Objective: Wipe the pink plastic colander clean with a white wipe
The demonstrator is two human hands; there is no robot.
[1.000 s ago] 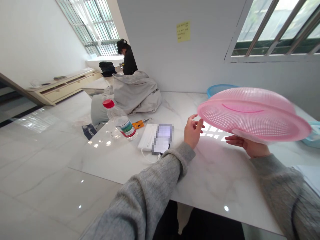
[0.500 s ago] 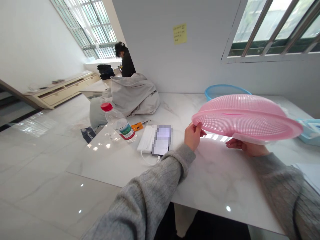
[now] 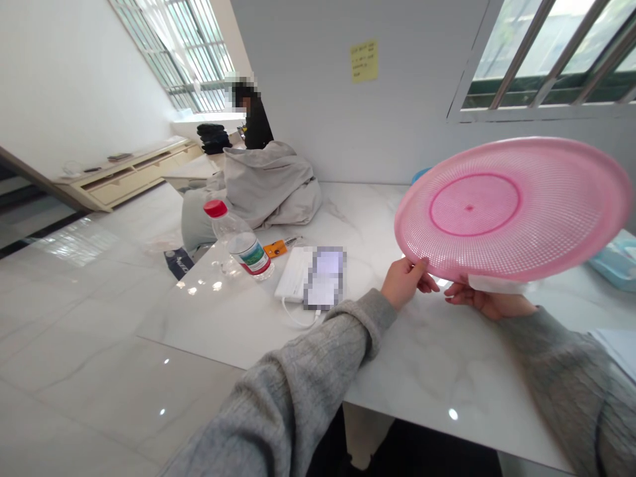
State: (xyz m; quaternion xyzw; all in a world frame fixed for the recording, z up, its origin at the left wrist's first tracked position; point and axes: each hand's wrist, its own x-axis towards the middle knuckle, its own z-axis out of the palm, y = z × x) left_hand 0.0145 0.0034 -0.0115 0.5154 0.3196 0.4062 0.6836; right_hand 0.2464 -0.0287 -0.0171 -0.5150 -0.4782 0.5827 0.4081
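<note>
Logging a bright room, we noted a barred window, a white wall with a yellow note, a shiny tiled floor and a low cream cabinet far left. A co-worker in black was at the far wall behind a big grey quilt. On the marble table we saw a clear bottle with a red cap, a white power bank, a blurred phone, a small orange item and a white cable. A blue basin showed behind the pink basket, and a teal box sat at the right edge.

The basket was round mesh plastic, tilted nearly upright, up in both hands just above the table, not set down. Nothing showed on it except a white tag at the lower rim. Our left hand had its fingers curled on the lower rim, holding it. Our right hand lay under the rim, fingers fairly flat and open. No hand was on anything else.
</note>
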